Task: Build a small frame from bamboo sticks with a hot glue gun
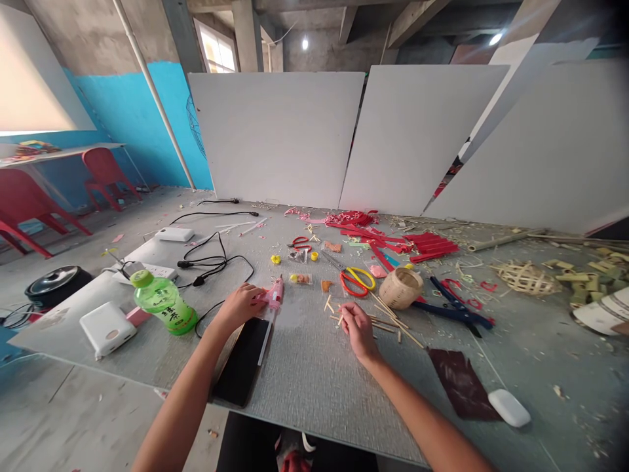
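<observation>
Currently, the phone lies just beside the left hand, its fingers curled round the pink glue gun; the right hand pinches a short stick. Advisable: steady pinch, fingertips clear of nozzle.

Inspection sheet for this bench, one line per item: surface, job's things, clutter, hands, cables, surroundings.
Surface: grey table, littered with scraps toward the back and right.
Job's things: pink glue gun in front; short sticks scattered near the middle; bamboo cup to their right.
Clutter: scissors, red strips, green-capped bottle, blue-handled tool.
Hands: left hand grips the glue gun; right hand pinches a small stick in its fingers.
Cables: black cables looped at left; live or not, can't tell.
Surroundings: white panels behind, red chairs at left.
</observation>
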`<state>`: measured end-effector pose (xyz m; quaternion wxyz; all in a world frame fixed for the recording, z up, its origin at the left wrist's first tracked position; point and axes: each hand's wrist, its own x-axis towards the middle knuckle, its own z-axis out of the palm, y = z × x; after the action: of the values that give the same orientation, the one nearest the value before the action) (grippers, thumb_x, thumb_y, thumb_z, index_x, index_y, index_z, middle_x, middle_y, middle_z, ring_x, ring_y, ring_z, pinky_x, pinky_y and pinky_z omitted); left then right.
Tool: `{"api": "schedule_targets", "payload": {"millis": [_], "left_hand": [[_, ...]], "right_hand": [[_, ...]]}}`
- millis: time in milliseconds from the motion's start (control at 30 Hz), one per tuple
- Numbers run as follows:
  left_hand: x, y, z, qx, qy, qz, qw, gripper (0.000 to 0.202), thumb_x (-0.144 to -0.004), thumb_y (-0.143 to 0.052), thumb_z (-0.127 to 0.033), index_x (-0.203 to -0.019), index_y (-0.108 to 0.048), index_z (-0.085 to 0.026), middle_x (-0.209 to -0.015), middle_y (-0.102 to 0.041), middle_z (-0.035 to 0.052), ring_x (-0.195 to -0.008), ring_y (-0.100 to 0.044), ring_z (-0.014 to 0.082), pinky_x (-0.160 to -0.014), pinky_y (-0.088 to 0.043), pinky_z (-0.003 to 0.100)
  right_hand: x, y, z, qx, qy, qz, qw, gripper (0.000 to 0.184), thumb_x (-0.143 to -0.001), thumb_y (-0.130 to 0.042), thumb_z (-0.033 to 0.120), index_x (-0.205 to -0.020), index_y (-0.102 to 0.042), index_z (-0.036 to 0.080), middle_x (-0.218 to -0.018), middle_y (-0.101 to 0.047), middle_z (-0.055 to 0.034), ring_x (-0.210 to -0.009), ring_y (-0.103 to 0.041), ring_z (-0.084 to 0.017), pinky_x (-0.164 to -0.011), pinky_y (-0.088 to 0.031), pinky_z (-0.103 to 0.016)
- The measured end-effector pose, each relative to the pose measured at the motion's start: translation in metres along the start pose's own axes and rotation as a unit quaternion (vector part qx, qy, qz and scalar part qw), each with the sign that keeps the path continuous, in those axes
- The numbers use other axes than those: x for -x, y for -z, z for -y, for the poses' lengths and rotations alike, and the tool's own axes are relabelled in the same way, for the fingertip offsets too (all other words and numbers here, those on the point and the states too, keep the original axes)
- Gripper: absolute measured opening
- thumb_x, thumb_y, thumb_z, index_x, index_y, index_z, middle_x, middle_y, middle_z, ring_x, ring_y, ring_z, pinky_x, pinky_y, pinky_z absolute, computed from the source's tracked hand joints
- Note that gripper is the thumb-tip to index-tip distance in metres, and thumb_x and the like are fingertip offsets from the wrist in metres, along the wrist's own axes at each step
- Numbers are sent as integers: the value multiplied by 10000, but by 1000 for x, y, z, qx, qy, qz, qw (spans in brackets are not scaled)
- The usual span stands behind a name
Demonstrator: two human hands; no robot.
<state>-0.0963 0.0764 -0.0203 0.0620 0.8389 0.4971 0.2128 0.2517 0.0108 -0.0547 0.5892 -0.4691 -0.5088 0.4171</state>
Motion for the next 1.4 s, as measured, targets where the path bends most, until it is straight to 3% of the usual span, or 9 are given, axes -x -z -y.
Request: {"api": "schedule_targets", "payload": {"millis": [933,1067,1267,1400], "left_hand": [[1,-8,-6,-13,9,8,1000,240,-946,-645,-340,-1143,-770,-282,-979,-759,61,-923,-681,226,-711,-492,283],[-1,-4,-11,-14,4,-7,1000,202,-966,-616,-351,-1053,-787,-287,-918,-769,48,-928,-681,230,-715,-488,282],[-1,2,-18,-8,33,-82,996,347,-1031,-490,-388,-916,-794,-265,-902,-784,52,-882,-685,207,-721,-483,277],[3,5,-22,0,76,-146,986,531,-1012,-522,-500,-599,-677,-206,-620,-669,46,-636,-620,164,-611,-426,257]], "right_hand": [[0,-1,2,8,-3,-1,1000,326,-916,-614,547,-835,-619,230,-609,-474,49,-511,-387,-124,-478,-321,-255],[-2,0,-1,2,-7,-10,1000,332,-919,-599,553,-835,-600,231,-660,-533,35,-499,-388,-115,-463,-314,-250],[-2,1,-2,1,-5,-12,1000,336,-913,-619,550,-830,-606,224,-643,-514,37,-505,-394,-116,-466,-314,-249],[-1,1,-1,3,-2,-12,1000,331,-920,-619,542,-831,-611,223,-610,-475,51,-505,-393,-115,-473,-325,-246]]}}
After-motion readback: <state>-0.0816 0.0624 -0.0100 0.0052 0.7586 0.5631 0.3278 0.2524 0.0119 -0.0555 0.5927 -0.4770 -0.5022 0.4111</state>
